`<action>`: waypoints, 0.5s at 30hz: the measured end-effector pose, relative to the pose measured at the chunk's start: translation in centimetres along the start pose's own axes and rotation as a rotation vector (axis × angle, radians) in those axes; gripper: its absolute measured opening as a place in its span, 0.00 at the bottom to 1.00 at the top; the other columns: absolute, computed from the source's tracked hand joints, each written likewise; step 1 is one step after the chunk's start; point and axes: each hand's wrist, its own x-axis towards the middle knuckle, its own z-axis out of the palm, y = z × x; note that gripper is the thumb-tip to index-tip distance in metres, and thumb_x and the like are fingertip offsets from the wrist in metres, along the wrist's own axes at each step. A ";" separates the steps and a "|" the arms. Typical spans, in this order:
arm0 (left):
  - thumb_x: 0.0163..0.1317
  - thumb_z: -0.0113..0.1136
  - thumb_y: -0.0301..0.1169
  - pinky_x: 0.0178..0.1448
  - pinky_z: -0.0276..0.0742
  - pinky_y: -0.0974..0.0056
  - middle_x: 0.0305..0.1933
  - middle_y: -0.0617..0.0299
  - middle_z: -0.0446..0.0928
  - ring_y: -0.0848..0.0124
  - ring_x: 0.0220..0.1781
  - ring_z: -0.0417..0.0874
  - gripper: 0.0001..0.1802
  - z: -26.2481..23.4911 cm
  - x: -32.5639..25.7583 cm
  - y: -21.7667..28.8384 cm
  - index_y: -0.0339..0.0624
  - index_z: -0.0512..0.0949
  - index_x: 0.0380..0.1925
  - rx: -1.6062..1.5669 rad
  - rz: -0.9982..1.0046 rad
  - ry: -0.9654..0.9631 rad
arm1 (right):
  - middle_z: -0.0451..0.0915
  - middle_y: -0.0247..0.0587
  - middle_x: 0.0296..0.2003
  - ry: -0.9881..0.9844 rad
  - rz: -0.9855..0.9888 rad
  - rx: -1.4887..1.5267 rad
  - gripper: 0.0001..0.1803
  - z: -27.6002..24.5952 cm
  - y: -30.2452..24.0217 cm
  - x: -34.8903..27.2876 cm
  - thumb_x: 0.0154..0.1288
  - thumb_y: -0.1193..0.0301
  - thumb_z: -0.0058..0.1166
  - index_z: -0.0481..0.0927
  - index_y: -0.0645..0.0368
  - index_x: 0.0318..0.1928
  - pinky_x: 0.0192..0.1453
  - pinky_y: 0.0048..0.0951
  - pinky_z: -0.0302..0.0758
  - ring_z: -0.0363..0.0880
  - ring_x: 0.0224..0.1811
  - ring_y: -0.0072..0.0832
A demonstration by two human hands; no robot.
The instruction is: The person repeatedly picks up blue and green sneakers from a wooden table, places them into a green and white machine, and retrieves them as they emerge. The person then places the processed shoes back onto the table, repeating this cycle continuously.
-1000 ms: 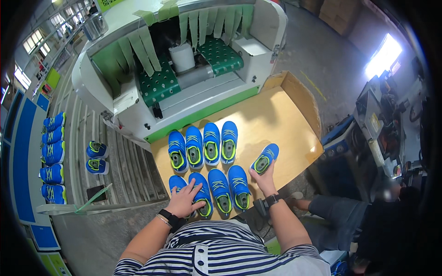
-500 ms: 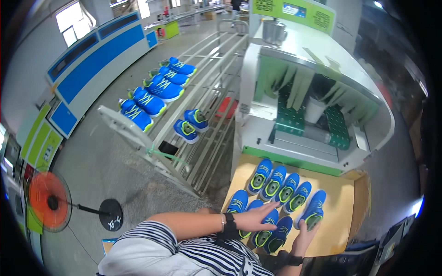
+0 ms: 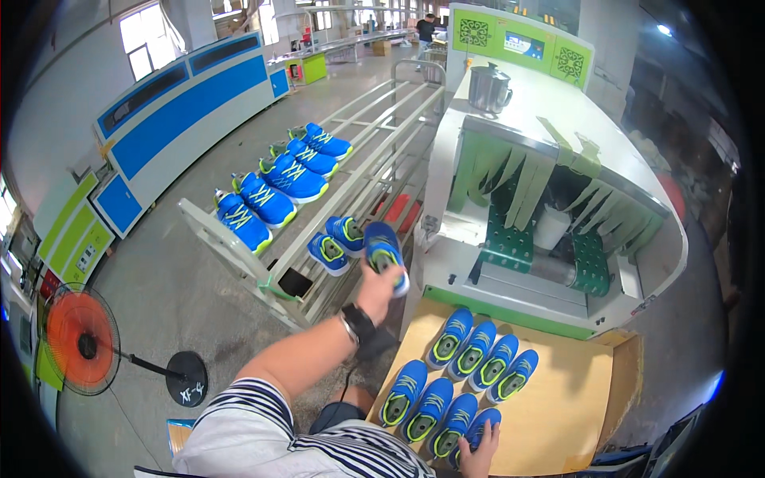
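Note:
My left hand (image 3: 376, 288) is closed round the heel end of a blue sneaker (image 3: 383, 248) with a pale sole, held up beside the rack. Right next to it on the rack sit two small blue sneakers (image 3: 328, 250) with lime linings. My right hand (image 3: 480, 452) grips the rear of the rightmost blue sneaker (image 3: 484, 424) in the near row on the tan board, its thumb and fingers on either side, partly covering it. Several more blue sneakers (image 3: 427, 409) with grey inserts stand in that row, and another row of sneakers (image 3: 472, 353) lies just beyond.
Several larger blue sneakers (image 3: 292, 177) line the left of the white metal rack (image 3: 374, 142). A white machine (image 3: 550, 84) with green perforated belts (image 3: 510, 239) and hanging strips stands beyond the board (image 3: 562, 398). An orange fan (image 3: 82, 338) is at left. Someone (image 3: 427, 30) stands far back.
My left hand has swung from the board to the rack and now carries a sneaker. My right hand has moved from the sneaker at right, gone from its spot, to the near row.

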 end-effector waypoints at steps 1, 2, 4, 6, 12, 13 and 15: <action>0.56 0.70 0.27 0.60 0.77 0.53 0.61 0.53 0.70 0.62 0.59 0.75 0.55 -1.4 4.3 -0.4 0.47 0.45 0.78 0.019 0.079 0.022 | 0.56 0.69 0.75 0.000 -0.032 -0.018 0.40 -0.1 -1.0 0.3 0.64 0.67 0.68 0.66 0.67 0.72 0.80 0.50 0.55 0.55 0.77 0.61; 0.54 0.70 0.28 0.59 0.77 0.53 0.58 0.54 0.72 0.62 0.57 0.76 0.49 -0.9 7.2 -0.3 0.45 0.53 0.74 0.045 0.052 0.061 | 0.56 0.69 0.75 -0.003 -0.026 -0.014 0.39 -0.3 -1.1 0.4 0.65 0.67 0.67 0.66 0.67 0.72 0.80 0.50 0.54 0.55 0.77 0.61; 0.51 0.72 0.32 0.58 0.78 0.51 0.56 0.50 0.74 0.57 0.57 0.78 0.45 -2.5 14.5 -0.5 0.43 0.60 0.68 0.224 0.098 0.246 | 0.56 0.69 0.75 -0.031 -0.046 0.017 0.38 0.2 -1.2 0.9 0.66 0.67 0.66 0.66 0.66 0.72 0.80 0.51 0.54 0.55 0.77 0.62; 0.50 0.73 0.38 0.56 0.80 0.49 0.57 0.42 0.76 0.50 0.56 0.81 0.42 -4.6 19.2 -0.2 0.38 0.66 0.64 1.273 0.272 -0.066 | 0.57 0.68 0.74 -0.025 -0.086 -0.008 0.36 0.5 0.3 0.7 0.65 0.69 0.66 0.67 0.64 0.71 0.79 0.52 0.54 0.56 0.76 0.62; 0.47 0.72 0.51 0.67 0.76 0.51 0.67 0.37 0.72 0.46 0.66 0.77 0.52 1.6 27.5 -4.9 0.31 0.65 0.68 0.610 -0.005 0.659 | 0.57 0.69 0.74 -0.041 -0.009 -0.050 0.35 0.3 1.6 -0.7 0.64 0.72 0.66 0.69 0.63 0.70 0.79 0.52 0.55 0.57 0.75 0.63; 0.48 0.71 0.54 0.67 0.77 0.51 0.69 0.38 0.70 0.48 0.68 0.76 0.54 -0.3 30.1 -5.4 0.30 0.65 0.68 0.692 0.058 0.761 | 0.57 0.68 0.74 -0.067 -0.016 -0.005 0.35 0.1 1.1 -0.4 0.64 0.72 0.67 0.69 0.62 0.70 0.79 0.52 0.55 0.57 0.75 0.63; 0.53 0.67 0.58 0.70 0.72 0.51 0.73 0.45 0.68 0.55 0.73 0.71 0.52 -8.8 36.0 -0.9 0.37 0.63 0.71 0.856 0.089 0.813 | 0.56 0.64 0.74 -0.128 -0.074 0.073 0.38 1.0 1.7 1.6 0.60 0.67 0.70 0.70 0.58 0.69 0.79 0.52 0.55 0.55 0.76 0.61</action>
